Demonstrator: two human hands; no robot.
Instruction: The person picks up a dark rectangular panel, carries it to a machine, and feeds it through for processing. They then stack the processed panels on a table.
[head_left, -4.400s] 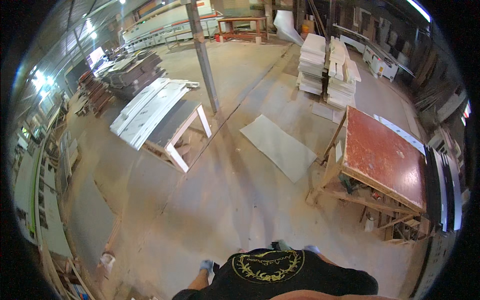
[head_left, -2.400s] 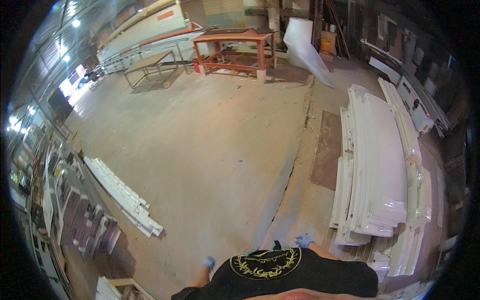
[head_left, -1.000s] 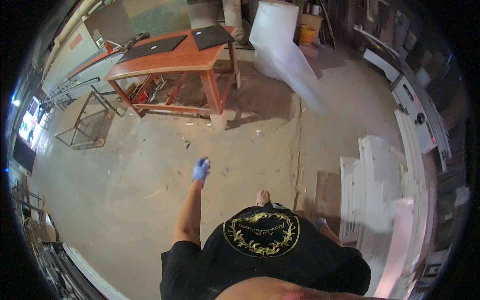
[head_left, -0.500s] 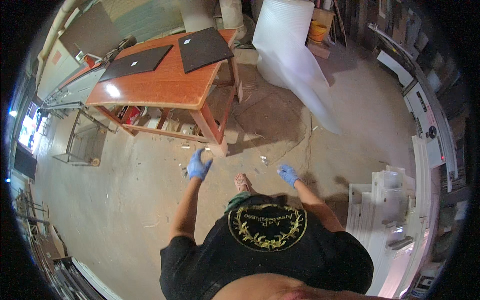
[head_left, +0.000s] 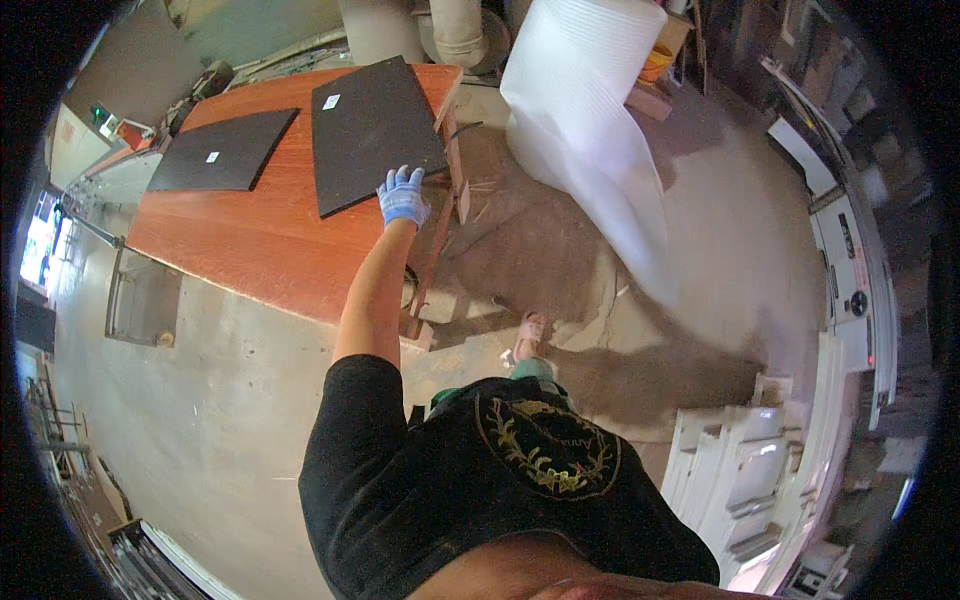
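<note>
My left hand (head_left: 403, 199), in a blue glove, reaches out over the wooden table. Its fingers are stretched out at the near right edge of a black panel (head_left: 375, 130) bearing a small white label. The fingertips seem to rest on the panel; the thumb is hard to make out. Farther left on the tabletop (head_left: 250, 235) lies a second black panel (head_left: 215, 152), also labelled. My right hand is out of sight, its arm hidden behind my black shirt.
Beyond the table's right side stands a big roll of white foam sheet (head_left: 575, 90), its loose end trailing over the floor. White stacked profiles (head_left: 740, 470) stand at the right. A low metal frame (head_left: 145, 300) is at the left, and a yellow bucket (head_left: 656, 64) at the back.
I have stepped up to the table. My left hand has moved forward from over the floor onto the nearer panel's edge. My right hand has gone out of view.
</note>
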